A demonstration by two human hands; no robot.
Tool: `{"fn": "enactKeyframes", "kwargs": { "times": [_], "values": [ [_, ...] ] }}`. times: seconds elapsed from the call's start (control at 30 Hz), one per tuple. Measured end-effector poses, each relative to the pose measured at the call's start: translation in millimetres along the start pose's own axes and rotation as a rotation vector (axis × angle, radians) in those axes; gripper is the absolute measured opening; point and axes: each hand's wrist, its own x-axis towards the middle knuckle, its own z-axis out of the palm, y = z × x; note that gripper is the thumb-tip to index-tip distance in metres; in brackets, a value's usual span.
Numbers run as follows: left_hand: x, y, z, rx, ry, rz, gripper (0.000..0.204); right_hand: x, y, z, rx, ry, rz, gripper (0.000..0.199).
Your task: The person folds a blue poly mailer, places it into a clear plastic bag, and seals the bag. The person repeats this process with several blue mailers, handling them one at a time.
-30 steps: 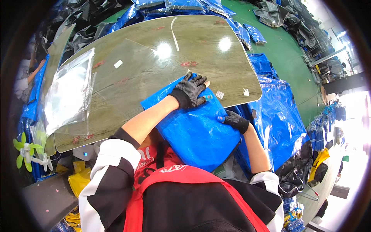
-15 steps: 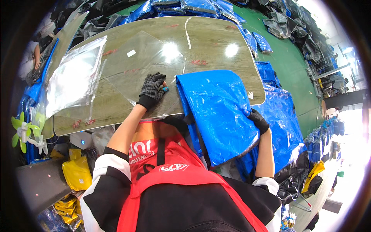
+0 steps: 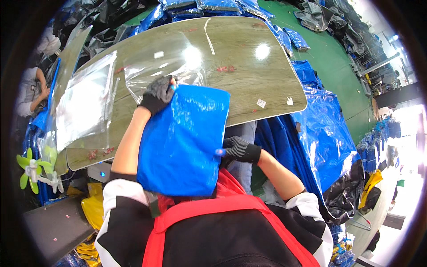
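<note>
I hold a folded blue plastic-wrapped pack [image 3: 182,142] flat in front of my chest, over the near edge of the wooden table [image 3: 253,84]. My left hand [image 3: 158,94], in a dark knit glove, grips the pack's top left corner together with the mouth of a clear plastic bag [image 3: 173,66] lying on the table. My right hand [image 3: 238,149], also gloved, pinches the pack's right edge near its lower corner.
A stack of clear bags [image 3: 86,107] lies on the table's left part. Piles of blue packs [image 3: 324,133] fill the floor to my right and behind the table. Another person [image 3: 31,93] sits at far left. A small green fan [image 3: 31,171] stands lower left.
The blue pack has swung from my right side to the middle, and its top has moved up to the clear bag. My left hand moved onto its top corner.
</note>
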Motion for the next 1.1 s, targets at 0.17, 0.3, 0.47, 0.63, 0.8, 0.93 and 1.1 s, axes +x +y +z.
{"fn": "enactKeyframes", "kwargs": {
  "times": [0.17, 0.3, 0.47, 0.63, 0.8, 0.93, 1.1],
  "values": [
    [-32.1, 12.9, -9.0, -0.307, -0.011, -0.259, 0.01, 58.7, -33.9, -100.5, 0.261, 0.595, -0.648, 0.045],
    [-36.6, 21.8, -9.1, -0.203, 0.065, -0.126, 0.011, 114.0, -72.9, -132.6, 0.336, 0.247, -0.41, 0.042],
    [-40.0, 33.4, -18.0, -0.087, 0.045, -0.064, 0.018, 127.4, -77.8, -126.6, 0.179, 0.194, -0.386, 0.024],
    [-47.1, 37.5, -18.0, 0.138, 0.046, 0.02, 0.031, 92.5, -62.1, -130.2, 0.253, 0.272, -0.522, 0.035],
    [-45.1, 36.9, -15.0, 0.079, 0.074, 0.025, 0.032, 72.7, -56.9, -117.8, 0.156, 0.121, -0.489, 0.043],
    [-45.8, 46.6, -12.4, 0.14, 0.083, -0.047, 0.034, 86.0, -67.1, -105.6, 0.111, 0.277, -0.426, 0.046],
    [-55.1, 66.2, -11.3, 0.177, 0.142, -0.081, 0.038, 106.3, -73.8, -99.9, -0.004, 0.427, -0.495, 0.035]
  ]
}}
